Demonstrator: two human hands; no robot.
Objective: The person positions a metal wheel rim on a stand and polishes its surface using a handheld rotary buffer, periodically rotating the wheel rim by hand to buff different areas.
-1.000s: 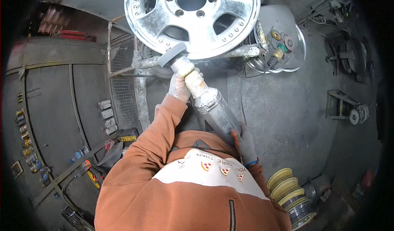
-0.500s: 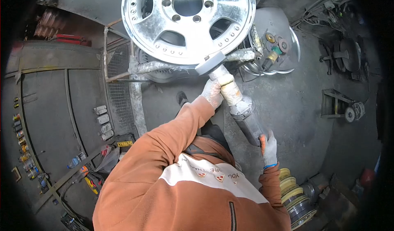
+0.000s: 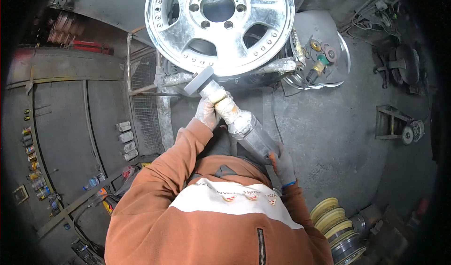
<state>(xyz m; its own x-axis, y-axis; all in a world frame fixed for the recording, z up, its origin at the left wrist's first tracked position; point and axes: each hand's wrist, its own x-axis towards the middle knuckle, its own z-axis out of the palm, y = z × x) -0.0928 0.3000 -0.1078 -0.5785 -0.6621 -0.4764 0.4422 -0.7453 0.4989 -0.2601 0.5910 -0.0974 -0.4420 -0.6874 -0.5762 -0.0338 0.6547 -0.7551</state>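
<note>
A polished silver wheel rim [image 3: 221,53] lies face up on a metal frame [image 3: 176,79] at the top centre. Below its lower edge is a long grey power tool [image 3: 251,135] with a round grey disc [image 3: 198,80] at its far end. The disc is at the rim's lower left edge; whether they touch I cannot tell. My left hand [image 3: 206,112], in a whitish glove, is wrapped round the tool's taped neck just behind the disc. My right hand [image 3: 282,166], gloved with orange fingers, grips the tool's rear end.
A smaller green-headed grinder [image 3: 318,67] and loose discs [image 3: 330,54] rest on a grey surface at the right. Yellow and silver rims [image 3: 334,222] are stacked lower right. A bench grinder [image 3: 413,132] stands far right. Bottles and cans [image 3: 127,137] stand at the left.
Between half a second ago and now, both hands and the tool have swung left along the rim's lower edge. The disc has moved from the rim's lower right side to its lower left.
</note>
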